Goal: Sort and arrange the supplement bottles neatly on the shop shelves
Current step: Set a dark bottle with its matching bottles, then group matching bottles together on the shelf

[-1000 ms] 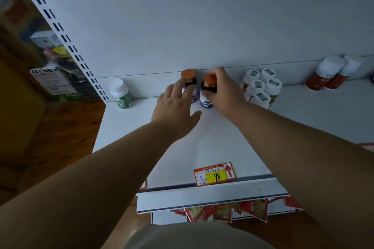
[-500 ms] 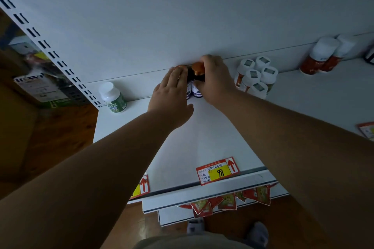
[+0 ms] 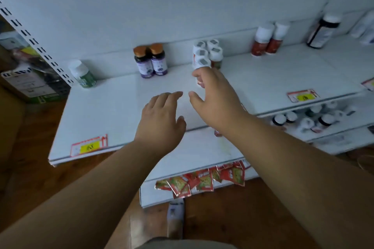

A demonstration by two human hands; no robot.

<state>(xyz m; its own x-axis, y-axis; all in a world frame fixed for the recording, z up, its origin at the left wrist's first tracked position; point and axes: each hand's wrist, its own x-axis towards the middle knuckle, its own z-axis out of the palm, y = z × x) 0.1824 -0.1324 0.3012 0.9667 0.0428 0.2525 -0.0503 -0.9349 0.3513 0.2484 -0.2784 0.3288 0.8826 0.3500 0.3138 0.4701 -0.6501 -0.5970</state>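
A: Obs. 1, hands. The left hand (image 3: 162, 115) sits at frame centre over the white shelf (image 3: 113, 107), fingers straight and loosely spread, holding nothing. The right hand (image 3: 215, 97) is just right of centre, fingers relaxed and parted, also holding nothing; its fingertips lie in front of the white-capped cluster (image 3: 207, 54). Whether they touch the front bottle of that cluster I cannot tell.

B: Position of the orange-capped bottles (image 3: 150, 60)?

A: Two, purple labels, upright, side by side and touching, against the back panel, above and slightly left of the left hand. Well apart from both hands.

B: Other stock on that shelf?

A: The green-label bottle (image 3: 83, 75), white cap, stands alone at left of the frame near the slotted upright (image 3: 34, 42). The white-capped cluster counts about five, packed tight, right of the orange pair. The two red bottles (image 3: 266, 41) with white caps stand touching further right. A dark bottle (image 3: 322, 31) with a white cap stands at upper right; its label is blurred.

B: Shelf edge?

A: One yellow price tag (image 3: 89, 145) at lower left of the shelf front, another (image 3: 302, 96) at right. Print unreadable.

B: Below?

A: Red sachets (image 3: 202, 181) hang along a lower shelf's edge at bottom centre. More bottles (image 3: 303, 119) sit jumbled on a lower shelf at right, blurred. Wooden floor (image 3: 30, 178) at lower left.
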